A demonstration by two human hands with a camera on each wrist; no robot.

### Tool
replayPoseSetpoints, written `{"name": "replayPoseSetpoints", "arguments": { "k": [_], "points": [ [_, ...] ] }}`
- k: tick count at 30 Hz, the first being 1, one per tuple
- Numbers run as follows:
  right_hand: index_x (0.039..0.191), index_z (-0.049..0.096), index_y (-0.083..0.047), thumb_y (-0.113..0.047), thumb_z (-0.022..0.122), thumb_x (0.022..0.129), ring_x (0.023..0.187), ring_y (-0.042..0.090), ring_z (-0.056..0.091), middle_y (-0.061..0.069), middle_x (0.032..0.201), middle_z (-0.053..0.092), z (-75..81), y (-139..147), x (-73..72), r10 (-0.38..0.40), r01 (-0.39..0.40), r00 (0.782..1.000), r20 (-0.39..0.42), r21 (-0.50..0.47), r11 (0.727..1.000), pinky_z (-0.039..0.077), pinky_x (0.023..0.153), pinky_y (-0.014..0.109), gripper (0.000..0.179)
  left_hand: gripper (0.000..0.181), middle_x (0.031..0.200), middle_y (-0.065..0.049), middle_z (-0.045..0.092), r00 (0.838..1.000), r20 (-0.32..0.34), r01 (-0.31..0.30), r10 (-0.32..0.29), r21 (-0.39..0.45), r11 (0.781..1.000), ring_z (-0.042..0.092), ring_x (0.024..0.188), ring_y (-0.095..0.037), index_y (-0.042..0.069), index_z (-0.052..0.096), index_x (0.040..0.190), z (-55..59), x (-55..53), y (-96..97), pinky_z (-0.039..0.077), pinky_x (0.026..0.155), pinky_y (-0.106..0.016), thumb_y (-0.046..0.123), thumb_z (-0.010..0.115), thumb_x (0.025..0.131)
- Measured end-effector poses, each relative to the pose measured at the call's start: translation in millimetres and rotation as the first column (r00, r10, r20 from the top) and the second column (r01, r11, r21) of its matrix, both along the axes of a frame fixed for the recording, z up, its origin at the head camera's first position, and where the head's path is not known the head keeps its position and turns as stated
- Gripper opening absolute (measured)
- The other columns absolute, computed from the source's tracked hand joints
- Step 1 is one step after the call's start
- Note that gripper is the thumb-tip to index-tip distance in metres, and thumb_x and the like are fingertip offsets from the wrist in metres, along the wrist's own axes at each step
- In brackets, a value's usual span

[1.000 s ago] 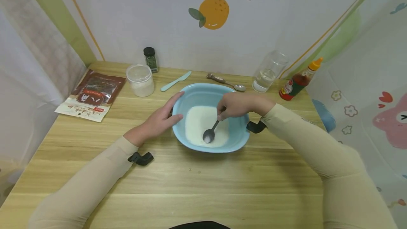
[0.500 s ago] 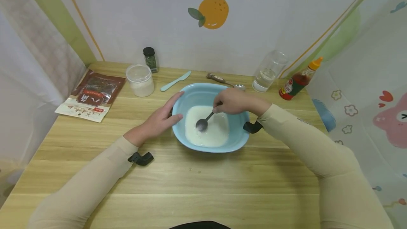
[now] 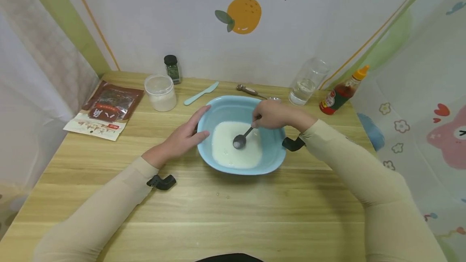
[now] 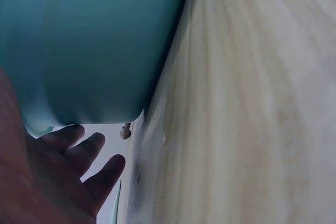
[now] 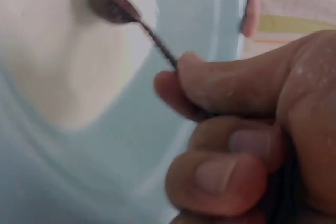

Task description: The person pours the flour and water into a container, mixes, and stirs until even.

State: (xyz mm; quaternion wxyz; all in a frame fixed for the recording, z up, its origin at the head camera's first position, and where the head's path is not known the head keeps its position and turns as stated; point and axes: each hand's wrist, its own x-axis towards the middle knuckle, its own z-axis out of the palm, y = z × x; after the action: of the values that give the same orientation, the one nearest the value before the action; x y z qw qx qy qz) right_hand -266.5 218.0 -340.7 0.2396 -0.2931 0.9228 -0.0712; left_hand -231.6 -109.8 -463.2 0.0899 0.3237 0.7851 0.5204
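Note:
A light blue basin (image 3: 274, 161) holds a pool of milky white liquid (image 3: 223, 155). At its left side, my left hand (image 3: 183, 134) rests against the outer wall, thumb and fingers spread along the rim. In the left wrist view its fingers (image 4: 107, 179) extend loosely past the basin's side (image 4: 100, 51). My right hand (image 3: 271, 115) reaches over the basin's right side and pinches the handle of a dark spoon (image 3: 239, 141) between thumb and forefinger. Wet white liquid shows on the spoon's bowl (image 5: 107, 1), which is at the liquid. The other right fingers (image 5: 215, 182) are curled.
Behind the basin lie a pale blue knife (image 3: 201, 93) and a second spoon (image 3: 251, 91). A lidded white jar (image 3: 161, 94), a herb bottle (image 3: 172, 70) and a brown packet (image 3: 105, 108) stand left; a glass of water (image 3: 303, 88) and red sauce bottle (image 3: 340, 94) right.
The spoon in my right hand first swung up and left through the basin, then back to the right. My left hand has stayed at the basin's side.

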Motion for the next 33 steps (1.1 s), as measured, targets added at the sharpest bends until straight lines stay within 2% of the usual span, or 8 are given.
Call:
{"name": "replayPoseSetpoints", "arguments": {
  "k": [3,7,10,12,19,26,29,33],
  "points": [
    [0.101,0.085,-0.011,-0.024,0.073,0.109,0.077,0.018,0.059,0.001,0.089,0.075,2.0,2.6,2.3,0.003,-0.004,1.0,0.021,0.014,1.0,0.051,0.072,0.037,0.019,0.079,0.172,-0.026,0.04,1.0,0.001,0.002,-0.002,0.006,1.0,0.068,0.133,-0.043,0.02,0.015,0.18,-0.7,-0.3,-0.5,0.065,0.1,-0.049,0.025,0.058,0.113],
    [0.105,0.084,-0.009,-0.023,0.072,0.11,0.079,0.017,0.06,0.003,0.092,0.077,-1.0,1.7,7.5,0.038,-0.038,0.999,0.009,-0.053,0.998,0.053,0.074,0.037,0.02,0.079,0.172,-0.024,0.04,1.0,-0.01,-0.005,0.005,0.002,1.0,0.068,0.132,-0.041,0.023,0.015,0.18,-2.1,-0.9,-1.5,0.065,0.101,-0.051,0.026,0.058,0.114],
    [0.104,0.084,-0.009,-0.022,0.072,0.11,0.078,0.018,0.063,0.001,0.091,0.076,-3.1,3.3,11.5,0.006,-0.016,0.994,-0.111,-0.091,0.996,0.055,0.073,0.039,0.018,0.079,0.173,-0.021,0.039,1.0,-0.016,-0.012,0.012,-0.011,1.0,0.067,0.135,-0.04,0.025,0.016,0.18,-1.9,-1.0,-1.6,0.062,0.107,-0.054,0.026,0.058,0.114],
    [0.103,0.084,-0.01,-0.021,0.072,0.109,0.075,0.019,0.062,0.0,0.088,0.075,-4.5,7.2,13.0,-0.018,0.002,0.98,-0.198,-0.081,0.997,0.054,0.069,0.039,0.017,0.079,0.175,-0.02,0.038,1.0,-0.015,-0.015,0.015,-0.017,1.0,0.066,0.136,-0.039,0.025,0.016,0.18,-1.9,-0.6,-1.8,0.06,0.109,-0.055,0.026,0.058,0.114],
    [0.093,0.081,-0.014,-0.017,0.079,0.103,0.061,0.018,0.057,0.0,0.076,0.07,-5.2,29.7,25.5,0.05,-0.05,0.882,-0.468,0.012,0.999,0.044,0.048,0.036,0.01,0.079,0.18,-0.018,0.03,1.0,-0.021,-0.016,0.016,-0.031,0.999,0.062,0.14,-0.041,0.023,0.015,0.18,-0.1,-0.1,-2.2,0.057,0.113,-0.057,0.028,0.058,0.114],
    [0.092,0.081,-0.015,-0.013,0.086,0.097,0.056,0.012,0.057,-0.004,0.076,0.074,-5.9,42.5,49.1,0.137,-0.168,0.819,-0.557,-0.003,0.986,0.043,0.043,0.033,0.007,0.079,0.178,-0.018,0.034,0.999,-0.025,-0.022,0.021,-0.043,0.999,0.061,0.141,-0.04,0.025,0.015,0.18,1.8,-3.2,-2.2,0.054,0.116,-0.059,0.027,0.058,0.113],
    [0.092,0.079,-0.014,-0.013,0.087,0.095,0.054,0.012,0.054,-0.003,0.075,0.073,-8.2,44.6,55.9,0.153,-0.222,0.761,-0.63,-0.031,0.974,0.039,0.042,0.032,0.009,0.079,0.177,-0.018,0.035,0.999,-0.026,-0.023,0.022,-0.041,0.999,0.063,0.14,-0.039,0.025,0.015,0.18,0.5,-3.8,-2.8,0.054,0.116,-0.059,0.028,0.058,0.113],
    [0.095,0.077,-0.009,-0.007,0.089,0.091,0.052,0.016,0.053,0.002,0.073,0.069,-14.3,48.3,60.5,0.177,-0.319,0.644,-0.745,-0.051,0.946,0.034,0.04,0.031,0.013,0.08,0.175,-0.019,0.038,0.999,-0.033,-0.024,0.022,-0.039,0.999,0.064,0.138,-0.037,0.024,0.016,0.18,-2.0,-3.1,-2.9,0.054,0.116,-0.058,0.029,0.058,0.113]
  ]
}}
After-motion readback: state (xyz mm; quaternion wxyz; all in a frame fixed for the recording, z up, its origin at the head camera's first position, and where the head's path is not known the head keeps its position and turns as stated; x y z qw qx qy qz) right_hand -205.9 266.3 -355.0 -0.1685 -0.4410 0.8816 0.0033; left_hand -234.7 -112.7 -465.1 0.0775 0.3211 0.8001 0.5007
